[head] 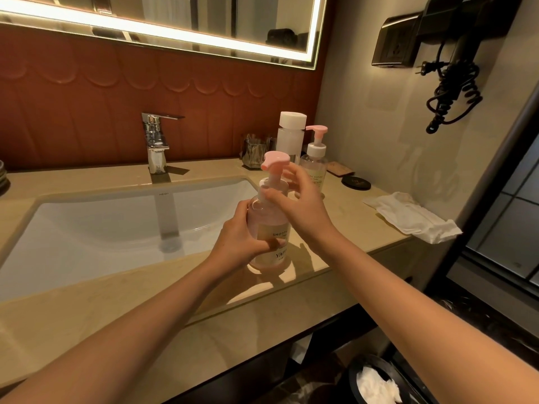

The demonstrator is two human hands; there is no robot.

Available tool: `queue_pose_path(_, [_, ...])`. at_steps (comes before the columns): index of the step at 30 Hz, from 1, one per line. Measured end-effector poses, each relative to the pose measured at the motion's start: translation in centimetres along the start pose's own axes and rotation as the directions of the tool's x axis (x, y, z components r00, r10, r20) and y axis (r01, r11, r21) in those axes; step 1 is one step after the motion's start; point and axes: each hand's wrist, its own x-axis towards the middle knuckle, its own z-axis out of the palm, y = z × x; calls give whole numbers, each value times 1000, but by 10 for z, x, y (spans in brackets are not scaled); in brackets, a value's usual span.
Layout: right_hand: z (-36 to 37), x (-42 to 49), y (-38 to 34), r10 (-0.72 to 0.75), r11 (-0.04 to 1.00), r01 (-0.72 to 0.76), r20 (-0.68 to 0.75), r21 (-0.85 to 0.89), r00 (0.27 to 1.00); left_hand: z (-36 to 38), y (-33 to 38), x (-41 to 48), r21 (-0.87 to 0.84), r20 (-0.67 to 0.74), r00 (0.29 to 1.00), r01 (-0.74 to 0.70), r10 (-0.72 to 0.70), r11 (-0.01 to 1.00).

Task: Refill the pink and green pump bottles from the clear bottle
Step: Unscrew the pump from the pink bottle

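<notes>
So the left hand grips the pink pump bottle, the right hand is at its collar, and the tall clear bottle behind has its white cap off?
No: the head view shows the round white cap on the tall clear bottle. The left hand does grip the pink pump bottle, right hand at its collar.

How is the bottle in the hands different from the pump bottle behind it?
The pink bottle is gripped by the left hand, the right hand at its collar; the green bottle stands untouched beside the clear bottle. The pink bottle looks pinkish, the green bottle pale. Both have pink pumps.
</notes>
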Motion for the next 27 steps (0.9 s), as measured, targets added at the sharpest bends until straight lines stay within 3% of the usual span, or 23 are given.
queue_pose_path(4, [2, 2, 0, -41, 991, 29, -93, -130, 995, -1, 0, 0, 6, -1, 1000, -4, 4, 1000])
queue_pose_path(11, [2, -3, 2, -48, 999, 48, -17, -16, 999, -1, -2, 1, 3, 0, 1000, -26, 26, 1000])
queue_pose_path(17, [1, 3, -1, -68, 986, 54, -79, -160, 995, -1, -1, 1, 8, -2, 1000, -23, 23, 1000])
queue_pose_path(27, [2, 0, 0, -34, 999, 36, 41, -32, 999, -2, 0, 0, 0, 8, 1000, -24, 24, 1000])
